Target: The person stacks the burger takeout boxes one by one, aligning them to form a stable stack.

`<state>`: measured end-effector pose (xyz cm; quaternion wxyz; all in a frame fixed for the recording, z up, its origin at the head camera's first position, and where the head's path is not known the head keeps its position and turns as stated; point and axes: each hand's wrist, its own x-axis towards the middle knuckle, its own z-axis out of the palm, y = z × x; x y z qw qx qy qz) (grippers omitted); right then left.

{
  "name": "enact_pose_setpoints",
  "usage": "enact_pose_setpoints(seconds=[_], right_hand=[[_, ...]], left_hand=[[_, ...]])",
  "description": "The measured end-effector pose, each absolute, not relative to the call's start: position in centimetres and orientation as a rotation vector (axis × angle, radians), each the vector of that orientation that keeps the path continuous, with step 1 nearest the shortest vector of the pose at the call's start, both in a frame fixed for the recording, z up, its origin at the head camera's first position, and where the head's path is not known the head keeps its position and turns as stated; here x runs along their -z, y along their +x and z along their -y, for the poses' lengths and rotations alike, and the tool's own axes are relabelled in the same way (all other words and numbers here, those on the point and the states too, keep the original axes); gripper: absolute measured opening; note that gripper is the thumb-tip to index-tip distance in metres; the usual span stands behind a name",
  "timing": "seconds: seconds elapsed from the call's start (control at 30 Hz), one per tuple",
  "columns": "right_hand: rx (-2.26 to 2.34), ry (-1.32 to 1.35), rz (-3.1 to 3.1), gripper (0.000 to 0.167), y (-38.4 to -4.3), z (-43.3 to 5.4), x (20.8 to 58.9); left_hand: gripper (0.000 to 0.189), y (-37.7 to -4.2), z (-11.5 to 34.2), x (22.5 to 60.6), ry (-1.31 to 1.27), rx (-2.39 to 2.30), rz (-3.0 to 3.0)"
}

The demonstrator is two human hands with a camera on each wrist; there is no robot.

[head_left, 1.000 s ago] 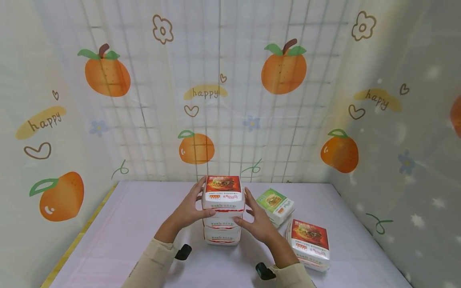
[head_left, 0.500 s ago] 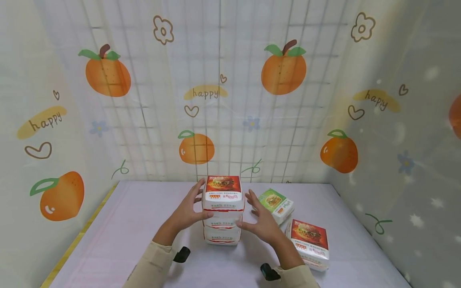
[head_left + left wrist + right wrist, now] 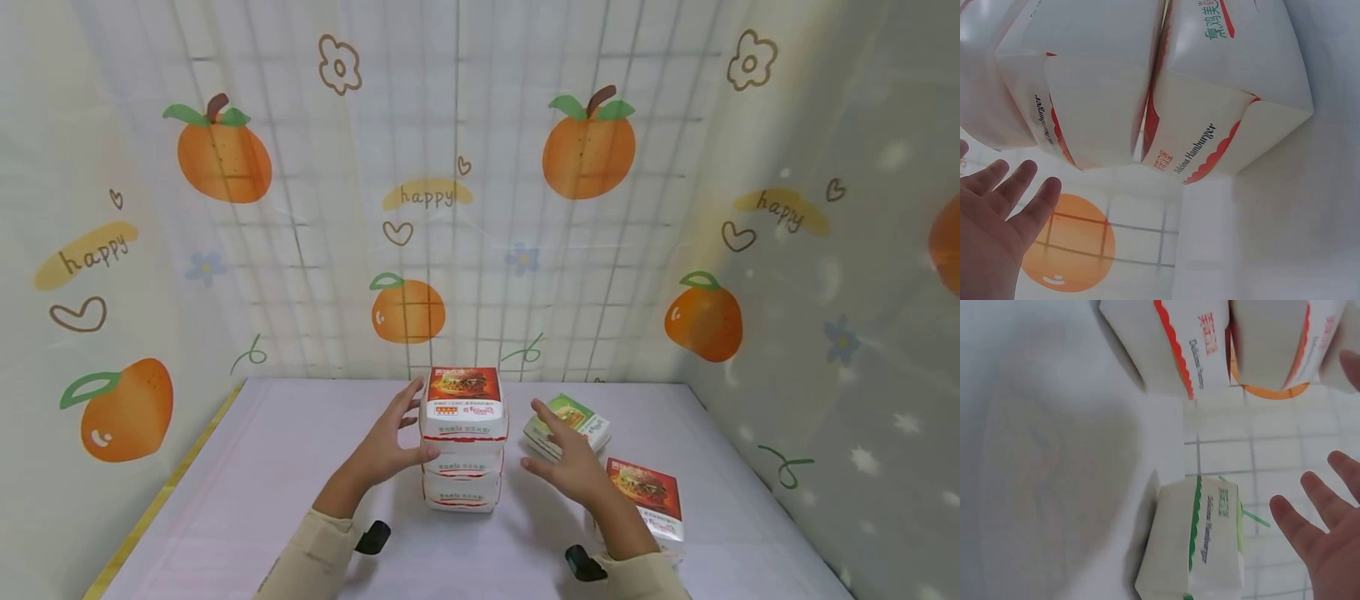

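Observation:
A stack of three white and red burger boxes (image 3: 463,433) stands upright on the table, a burger picture on its top lid. At the stack's left side is my left hand (image 3: 381,446), fingers spread and its thumb over the stack's front left edge; whether it touches I cannot tell. The left wrist view shows those fingers (image 3: 1034,209) straight beside the boxes (image 3: 1210,112). Right of the stack, apart from it, my right hand (image 3: 577,467) is held with loose, spread fingers and holds nothing. Behind it sits a green and white burger box (image 3: 588,425), partly covered by the fingers.
Another red and white burger box (image 3: 647,492) lies at the right, partly hidden by my right forearm. The pale table (image 3: 262,467) has a yellow strip along its left edge. A printed curtain (image 3: 495,308) hangs at the back.
My right hand has come away from the stack and moved right, toward the green box. The left hand has shifted slightly left. The stack stays in place.

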<state>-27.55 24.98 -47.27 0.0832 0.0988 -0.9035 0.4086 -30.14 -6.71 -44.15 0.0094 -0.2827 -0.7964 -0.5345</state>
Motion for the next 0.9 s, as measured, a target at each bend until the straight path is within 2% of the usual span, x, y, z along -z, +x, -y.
enact_pose_setpoints(seconds=[0.2, 0.43, 0.7, 0.9], right_hand=[[-1.091, 0.281, 2.731, 0.088, -26.9, -26.1, 47.0], [-0.836, 0.372, 2.757, 0.080, -26.2, -28.4, 46.4], [-0.784, 0.317, 2.794, 0.071, -25.0, -31.5, 46.9], [-0.804, 0.243, 2.807, 0.075, -24.2, -33.4, 47.6]], left_hand=[[0.103, -32.1, 7.0, 46.6, -0.887, 1.643, 2.462], [0.101, -32.6, 7.2, 46.9, -0.905, 1.643, 2.409], [0.101, -32.4, 7.2, 47.3, -0.919, 1.610, 2.414], [0.099, -32.5, 7.1, 47.3, -0.901, 1.618, 2.408]])
